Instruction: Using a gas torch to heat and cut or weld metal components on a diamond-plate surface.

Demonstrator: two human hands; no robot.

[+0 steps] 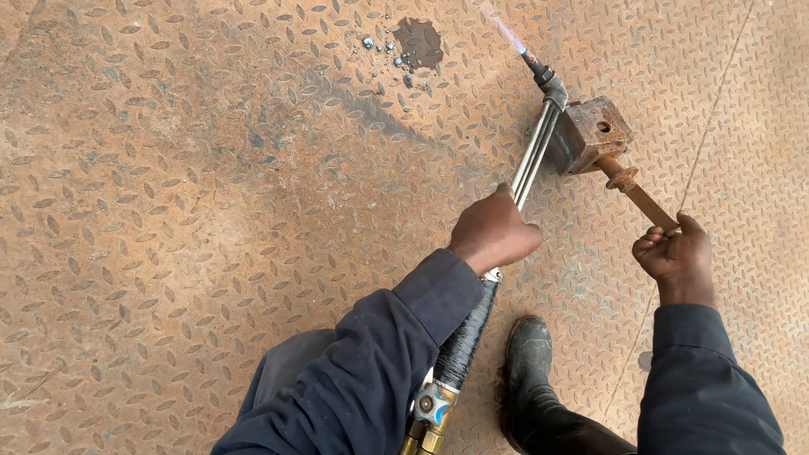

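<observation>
My left hand [494, 232] grips a long cutting torch [529, 160] around its metal tubes, just above the black handle. The torch's nozzle [539, 72] points up and away, with a thin pale flame [506, 29] at its tip. The tubes rest against a rusty metal block [590, 135] lying on the plate. A rusty threaded rod with a nut [634, 187] sticks out of the block toward me. My right hand [676, 255] is closed around the near end of that rod.
Everything lies on a rusted steel chequer plate floor [185, 211]. A dark burnt spot [419, 42] with several small slag beads [383, 46] marks the plate at the top. My black boot [533, 375] stands near the bottom, beside brass torch valves [430, 413].
</observation>
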